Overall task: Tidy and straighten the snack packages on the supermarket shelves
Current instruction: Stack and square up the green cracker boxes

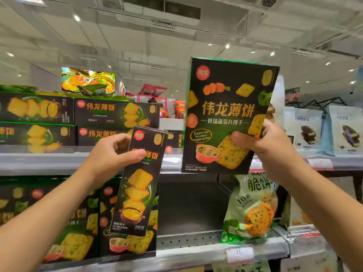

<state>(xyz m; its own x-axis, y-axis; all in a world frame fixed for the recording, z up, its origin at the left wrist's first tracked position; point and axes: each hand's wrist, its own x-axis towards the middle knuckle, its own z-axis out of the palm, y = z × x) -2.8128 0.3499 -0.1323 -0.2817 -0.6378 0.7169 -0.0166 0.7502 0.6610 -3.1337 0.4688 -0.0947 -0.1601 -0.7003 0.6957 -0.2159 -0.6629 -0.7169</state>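
My left hand [113,154] grips a narrow black cracker box [137,193] near its top, holding it upright and slightly tilted in front of the shelves. My right hand [263,146] holds a wide black cracker box [225,107] by its lower right corner, raised upright above the upper shelf [49,160]. Both boxes show yellow crackers and Chinese lettering. Matching narrow boxes [115,112] lie stacked on their sides on the upper shelf at left. Wide boxes [74,232] stand on the lower shelf at left.
A gap [188,209] opens on the lower shelf between the wide boxes and a green cracker bag [253,209]. White bags with dark biscuits [308,130] stand at the upper right. Pink packets [153,93] sit behind the top shelf. A price tag [238,253] hangs on the lower shelf's edge.
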